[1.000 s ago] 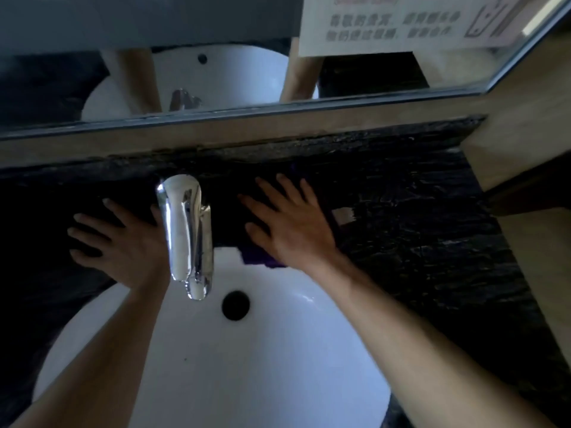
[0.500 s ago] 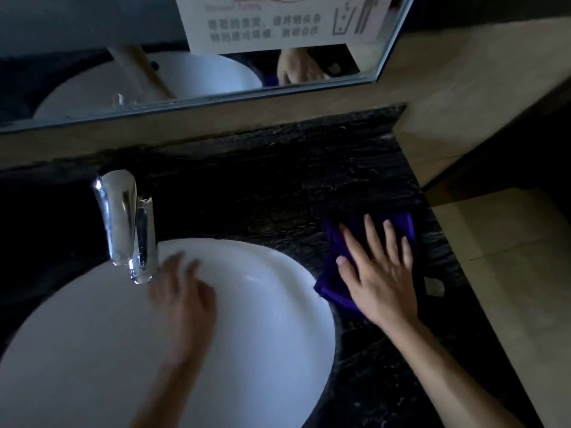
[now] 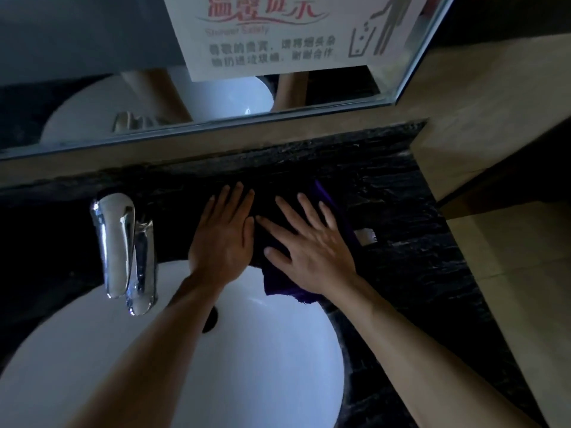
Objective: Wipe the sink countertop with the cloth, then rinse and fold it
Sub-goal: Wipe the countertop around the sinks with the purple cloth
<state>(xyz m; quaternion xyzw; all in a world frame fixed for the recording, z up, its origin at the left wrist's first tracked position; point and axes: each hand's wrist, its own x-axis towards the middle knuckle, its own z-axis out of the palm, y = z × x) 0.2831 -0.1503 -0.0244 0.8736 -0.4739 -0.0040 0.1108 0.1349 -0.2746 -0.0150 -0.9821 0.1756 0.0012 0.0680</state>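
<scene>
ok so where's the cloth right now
The purple cloth lies on the black countertop behind the basin, right of the faucet, under both flat hands.

One head-worn view — close above the white basin (image 3: 191, 366), looking steeply down toward the mirror (image 3: 77, 97).

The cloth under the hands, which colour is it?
Dark purple; the cloth shows best in the head view, at its edge over the basin.

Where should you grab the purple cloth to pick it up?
Probably the loose corner of the purple cloth that hangs over the rim of the white basin, pinched from the basin side. The rest lies flat on the dark countertop under the left hand and right hand, so that flap is the only free part.
</scene>
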